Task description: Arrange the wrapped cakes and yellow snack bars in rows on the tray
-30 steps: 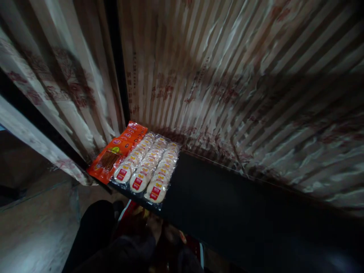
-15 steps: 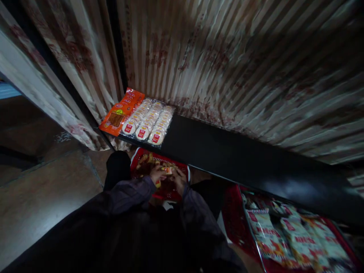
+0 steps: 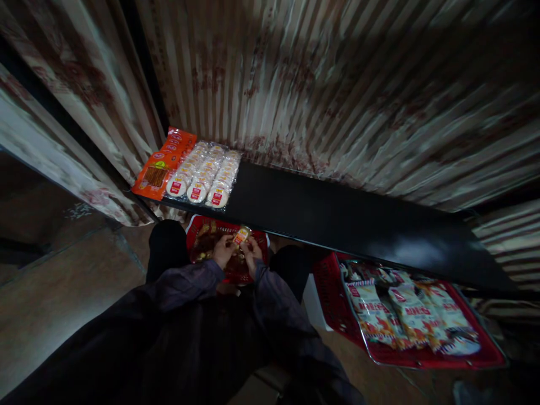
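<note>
My left hand and my right hand meet over a small red basket on my lap. Together they pinch a small yellow-and-white snack packet, fingers closed on it. The basket holds more small packets, dim and hard to make out. Above it, on the left end of a black shelf, lie an orange snack pack and rows of round white packs with red labels.
A larger red basket at the lower right holds several white-and-red snack bags. Striped, red-stained panels back the shelf. The brown floor shows at the left. My knees flank the small basket.
The view has tipped down and pulled back, so both baskets and my hands have come into sight. My hands have lifted the small packet slightly above the small basket.
</note>
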`<action>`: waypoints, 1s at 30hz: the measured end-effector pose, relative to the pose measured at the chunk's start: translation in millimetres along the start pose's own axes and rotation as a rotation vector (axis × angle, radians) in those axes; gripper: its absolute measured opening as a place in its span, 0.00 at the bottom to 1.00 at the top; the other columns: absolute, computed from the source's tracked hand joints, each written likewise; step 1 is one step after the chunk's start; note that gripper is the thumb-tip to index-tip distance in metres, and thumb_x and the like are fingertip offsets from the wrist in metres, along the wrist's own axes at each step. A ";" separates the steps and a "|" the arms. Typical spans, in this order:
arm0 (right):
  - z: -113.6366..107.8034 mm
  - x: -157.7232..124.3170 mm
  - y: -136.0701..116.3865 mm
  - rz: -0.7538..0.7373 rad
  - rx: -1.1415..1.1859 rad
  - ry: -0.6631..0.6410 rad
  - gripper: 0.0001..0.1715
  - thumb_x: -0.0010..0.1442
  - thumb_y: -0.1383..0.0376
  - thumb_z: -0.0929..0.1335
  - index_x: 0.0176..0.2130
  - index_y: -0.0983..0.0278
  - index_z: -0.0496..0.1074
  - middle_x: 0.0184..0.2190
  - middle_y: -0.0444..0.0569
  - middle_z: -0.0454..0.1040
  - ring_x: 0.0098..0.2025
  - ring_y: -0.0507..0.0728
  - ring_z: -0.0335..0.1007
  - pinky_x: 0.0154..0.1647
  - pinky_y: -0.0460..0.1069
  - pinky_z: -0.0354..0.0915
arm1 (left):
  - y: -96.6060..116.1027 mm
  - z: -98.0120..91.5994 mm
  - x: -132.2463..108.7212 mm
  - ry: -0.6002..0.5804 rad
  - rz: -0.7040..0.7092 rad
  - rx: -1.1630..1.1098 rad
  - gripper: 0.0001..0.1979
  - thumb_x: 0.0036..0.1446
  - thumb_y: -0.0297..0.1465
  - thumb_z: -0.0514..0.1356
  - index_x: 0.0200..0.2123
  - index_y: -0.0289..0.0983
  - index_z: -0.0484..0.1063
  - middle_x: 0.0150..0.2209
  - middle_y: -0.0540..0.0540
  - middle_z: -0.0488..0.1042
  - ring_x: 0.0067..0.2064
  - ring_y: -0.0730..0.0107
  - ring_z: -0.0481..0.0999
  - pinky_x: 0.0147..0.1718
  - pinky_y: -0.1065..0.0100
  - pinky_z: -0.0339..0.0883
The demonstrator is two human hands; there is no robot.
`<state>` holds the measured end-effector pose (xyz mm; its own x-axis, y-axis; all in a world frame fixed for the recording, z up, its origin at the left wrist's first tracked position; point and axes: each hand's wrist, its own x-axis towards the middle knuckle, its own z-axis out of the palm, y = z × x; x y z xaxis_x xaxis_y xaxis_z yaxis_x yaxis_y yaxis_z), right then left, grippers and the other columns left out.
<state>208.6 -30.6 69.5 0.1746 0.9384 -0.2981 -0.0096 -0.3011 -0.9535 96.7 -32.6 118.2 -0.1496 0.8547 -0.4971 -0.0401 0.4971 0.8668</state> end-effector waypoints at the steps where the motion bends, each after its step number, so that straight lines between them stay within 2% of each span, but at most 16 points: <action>1: -0.7 -1.9 -5.6 -0.012 -0.038 -0.015 0.37 0.49 0.48 0.68 0.52 0.67 0.68 0.38 0.52 0.78 0.38 0.58 0.75 0.38 0.50 0.72 | 3.5 1.8 -0.8 -0.011 0.048 0.027 0.10 0.57 0.24 0.59 0.43 0.34 0.70 0.38 0.47 0.76 0.32 0.75 0.76 0.29 0.75 0.71; 6: -11.3 -7.6 -43.0 -0.161 -0.269 0.034 0.32 0.57 0.51 0.64 0.57 0.63 0.67 0.50 0.54 0.76 0.49 0.60 0.74 0.48 0.52 0.71 | 25.5 9.5 -7.9 -0.040 0.272 0.146 0.05 0.60 0.29 0.56 0.40 0.37 0.68 0.40 0.47 0.77 0.40 0.71 0.77 0.41 0.71 0.71; 9: -17.1 -7.0 -60.7 -0.211 -0.285 0.018 0.32 0.58 0.51 0.63 0.57 0.64 0.67 0.50 0.55 0.76 0.48 0.61 0.75 0.48 0.53 0.71 | 39.9 11.2 -11.2 -0.095 0.327 0.155 0.06 0.59 0.31 0.56 0.40 0.38 0.68 0.41 0.47 0.77 0.42 0.69 0.77 0.43 0.70 0.70; 11: -18.8 -2.4 -67.4 -0.238 -0.310 0.052 0.33 0.57 0.51 0.64 0.56 0.66 0.69 0.50 0.58 0.75 0.49 0.62 0.74 0.48 0.53 0.72 | 47.9 13.2 -9.4 -0.100 0.337 0.157 0.06 0.59 0.30 0.56 0.40 0.39 0.68 0.40 0.47 0.77 0.42 0.69 0.77 0.44 0.69 0.70; 14: -17.7 13.8 -73.3 -0.258 -0.360 0.104 0.33 0.55 0.51 0.65 0.54 0.69 0.70 0.52 0.61 0.74 0.52 0.64 0.72 0.53 0.55 0.69 | 58.3 20.0 1.8 -0.033 0.352 0.194 0.07 0.58 0.28 0.56 0.40 0.38 0.69 0.40 0.46 0.76 0.43 0.70 0.76 0.46 0.70 0.68; 18: -12.0 49.8 -89.3 -0.267 -0.300 0.110 0.32 0.57 0.56 0.64 0.57 0.68 0.66 0.52 0.59 0.74 0.52 0.61 0.72 0.56 0.55 0.66 | 82.2 34.1 24.5 0.087 0.385 0.322 0.10 0.60 0.28 0.55 0.44 0.35 0.71 0.43 0.42 0.74 0.46 0.67 0.74 0.49 0.68 0.66; 21: -7.2 81.6 -110.6 -0.231 -0.332 0.142 0.34 0.56 0.59 0.64 0.60 0.68 0.62 0.49 0.57 0.77 0.49 0.60 0.75 0.53 0.53 0.68 | 110.8 45.5 39.5 0.117 0.333 0.391 0.14 0.61 0.30 0.53 0.49 0.35 0.71 0.48 0.39 0.71 0.48 0.65 0.74 0.50 0.67 0.66; 25: 0.1 121.7 -130.6 -0.158 -0.402 0.155 0.35 0.54 0.62 0.67 0.60 0.64 0.63 0.45 0.52 0.79 0.45 0.59 0.77 0.49 0.51 0.70 | 143.4 57.6 55.6 0.133 0.188 0.423 0.17 0.62 0.32 0.53 0.53 0.39 0.71 0.53 0.40 0.70 0.49 0.62 0.75 0.49 0.67 0.66; 30: 9.3 152.2 -128.6 -0.187 -0.488 0.160 0.34 0.52 0.65 0.67 0.58 0.67 0.66 0.46 0.54 0.78 0.45 0.58 0.76 0.48 0.50 0.69 | 156.6 64.1 71.9 0.118 0.123 0.435 0.20 0.64 0.34 0.50 0.58 0.40 0.67 0.57 0.40 0.68 0.54 0.59 0.73 0.52 0.66 0.64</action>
<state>227.2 152.6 146.4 0.2772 0.9576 -0.0785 0.4871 -0.2105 -0.8476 143.0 116.3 215.6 -0.2391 0.9011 -0.3616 0.3990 0.4307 0.8095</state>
